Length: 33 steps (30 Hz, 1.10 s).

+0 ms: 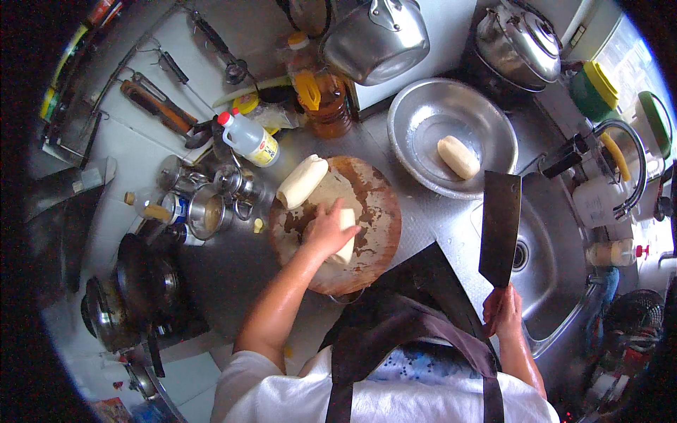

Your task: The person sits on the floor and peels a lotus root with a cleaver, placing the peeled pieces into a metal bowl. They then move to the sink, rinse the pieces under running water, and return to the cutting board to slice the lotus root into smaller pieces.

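A round wooden chopping board (381,227) with dark wet patches lies before me on the metal counter. Fingers spread, my left hand (329,230) grips a pale, peeled root section (346,248) on the board. Another pale section (303,181), probably lotus root, lies beyond that hand at the board's far left edge. My right hand (502,309) is closed round the handle of a cleaver (500,227), its broad blade pointing away from me near the sink's left edge. A third pale section (458,157) rests in a wide metal basin (399,129), apart from both hands.
The sink (555,285) and its faucet (642,164) are at the right. A white-bodied bottle with a red cap (251,138) and an oil jug (325,100) stand behind the board. Metal pots (209,211) crowd the left; a kettle (518,47) is at the back right.
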Each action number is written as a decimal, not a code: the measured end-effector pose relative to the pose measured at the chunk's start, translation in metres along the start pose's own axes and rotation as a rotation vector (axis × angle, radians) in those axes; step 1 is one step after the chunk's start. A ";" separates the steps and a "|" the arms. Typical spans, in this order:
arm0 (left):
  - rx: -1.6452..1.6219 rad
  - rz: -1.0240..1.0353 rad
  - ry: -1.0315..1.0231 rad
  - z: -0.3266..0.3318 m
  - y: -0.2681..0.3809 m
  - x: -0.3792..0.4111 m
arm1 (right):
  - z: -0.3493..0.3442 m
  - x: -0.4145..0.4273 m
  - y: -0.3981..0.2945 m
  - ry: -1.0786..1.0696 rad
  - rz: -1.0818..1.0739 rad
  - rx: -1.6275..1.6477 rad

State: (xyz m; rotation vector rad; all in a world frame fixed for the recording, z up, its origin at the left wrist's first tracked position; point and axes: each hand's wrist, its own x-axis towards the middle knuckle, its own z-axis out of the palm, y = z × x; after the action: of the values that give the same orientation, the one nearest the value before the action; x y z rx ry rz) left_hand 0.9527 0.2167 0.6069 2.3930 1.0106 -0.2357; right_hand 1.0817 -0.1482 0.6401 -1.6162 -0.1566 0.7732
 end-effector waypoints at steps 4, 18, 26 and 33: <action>-0.089 0.058 -0.005 -0.004 -0.027 -0.006 | 0.010 -0.006 0.003 0.003 0.018 0.012; 0.491 0.347 -0.184 -0.022 0.014 -0.003 | 0.039 -0.006 0.005 -0.066 0.009 -0.081; 0.062 0.126 0.198 0.021 -0.020 -0.009 | 0.055 0.016 -0.001 -0.347 -0.049 -0.479; -0.046 0.279 0.278 0.049 -0.045 0.008 | 0.114 0.041 -0.030 -0.568 -0.274 -0.862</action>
State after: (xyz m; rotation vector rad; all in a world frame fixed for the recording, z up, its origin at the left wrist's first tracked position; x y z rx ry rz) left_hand 0.9290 0.2221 0.5448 2.5341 0.7730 0.2231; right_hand 1.0592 -0.0257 0.6516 -2.0495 -1.2303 0.9983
